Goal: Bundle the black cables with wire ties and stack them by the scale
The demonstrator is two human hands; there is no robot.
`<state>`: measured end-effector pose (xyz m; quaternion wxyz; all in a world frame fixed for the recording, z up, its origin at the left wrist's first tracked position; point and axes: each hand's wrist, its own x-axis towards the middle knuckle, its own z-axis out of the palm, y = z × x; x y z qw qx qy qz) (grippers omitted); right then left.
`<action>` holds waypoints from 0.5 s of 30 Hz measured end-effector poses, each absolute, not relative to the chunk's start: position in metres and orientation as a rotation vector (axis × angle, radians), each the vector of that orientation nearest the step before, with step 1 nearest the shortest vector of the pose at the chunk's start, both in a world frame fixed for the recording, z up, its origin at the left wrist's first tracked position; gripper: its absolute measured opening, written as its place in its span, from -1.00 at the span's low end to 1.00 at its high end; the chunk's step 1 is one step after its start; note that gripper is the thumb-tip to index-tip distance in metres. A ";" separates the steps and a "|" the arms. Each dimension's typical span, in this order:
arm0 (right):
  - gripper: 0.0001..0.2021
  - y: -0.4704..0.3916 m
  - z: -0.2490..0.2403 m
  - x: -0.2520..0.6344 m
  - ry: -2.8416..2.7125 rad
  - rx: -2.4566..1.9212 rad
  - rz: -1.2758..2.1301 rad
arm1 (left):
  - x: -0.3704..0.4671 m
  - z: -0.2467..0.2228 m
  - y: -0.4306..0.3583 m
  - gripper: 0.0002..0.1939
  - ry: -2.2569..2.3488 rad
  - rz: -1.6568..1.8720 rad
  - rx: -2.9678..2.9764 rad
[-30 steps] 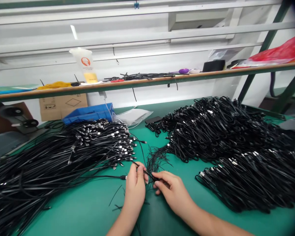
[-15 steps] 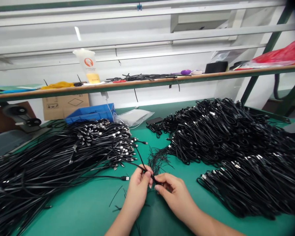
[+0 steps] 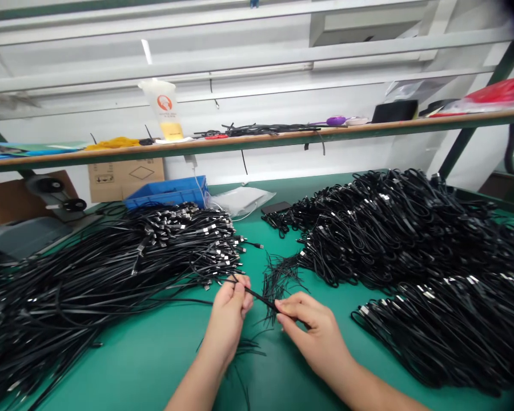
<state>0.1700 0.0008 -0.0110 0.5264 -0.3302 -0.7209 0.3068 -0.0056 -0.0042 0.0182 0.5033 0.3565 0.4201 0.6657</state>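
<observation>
Between my hands a black USB cable (image 3: 260, 297) is stretched in a short, nearly straight run. My left hand (image 3: 230, 305) is closed around it, thumb on top. With thumb and forefinger, my right hand (image 3: 310, 319) pinches the cable further to the right; the end there is hidden by the fingers. Just behind the hands lies a heap of short black ties (image 3: 278, 279), and a few more loose strips (image 3: 248, 345) lie below my left hand. To the left spreads a large pile of straight, loose USB cables (image 3: 111, 274), many plugs pointing my way.
Bundled, coiled cables (image 3: 368, 228) are heaped at the right, with a row of bundles (image 3: 445, 325) in front. A blue bin (image 3: 167, 194), plastic bag (image 3: 242, 200) and dark flat object (image 3: 276, 208) stand at the back. A shelf (image 3: 223, 146) holding a cup (image 3: 165, 108) crosses above.
My hands have moved apart, the left one shifting left, and a length of cable now shows between them. The whole view has shifted slightly, so the background sits further right.
</observation>
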 end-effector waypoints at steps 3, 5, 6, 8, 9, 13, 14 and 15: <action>-0.83 0.005 -0.010 0.175 -1.722 -0.789 0.702 | -0.032 0.033 -0.001 -0.60 0.991 1.775 0.736; -0.83 0.009 -0.010 0.179 -1.720 -0.800 0.719 | -0.049 0.041 0.000 -0.55 0.959 1.885 0.661; -0.83 0.011 -0.011 0.180 -1.712 -0.809 0.741 | -0.055 0.043 0.001 -0.54 0.950 1.921 0.643; -0.82 0.016 -0.013 0.183 -1.658 -0.833 0.814 | -0.060 0.044 0.001 -0.54 0.955 1.941 0.654; -0.83 0.019 -0.014 0.185 -1.604 -0.845 0.862 | -0.059 0.043 0.001 -0.55 0.964 1.929 0.676; -0.78 0.033 -0.015 0.192 -1.170 -0.848 1.162 | -0.041 0.032 0.001 -0.56 1.000 1.860 0.718; -0.75 0.036 -0.014 0.194 -1.010 -0.824 1.259 | -0.034 0.029 0.001 -0.55 1.007 1.845 0.711; -0.72 0.039 -0.013 0.195 -0.838 -0.786 1.356 | -0.027 0.026 0.001 -0.53 1.012 1.836 0.701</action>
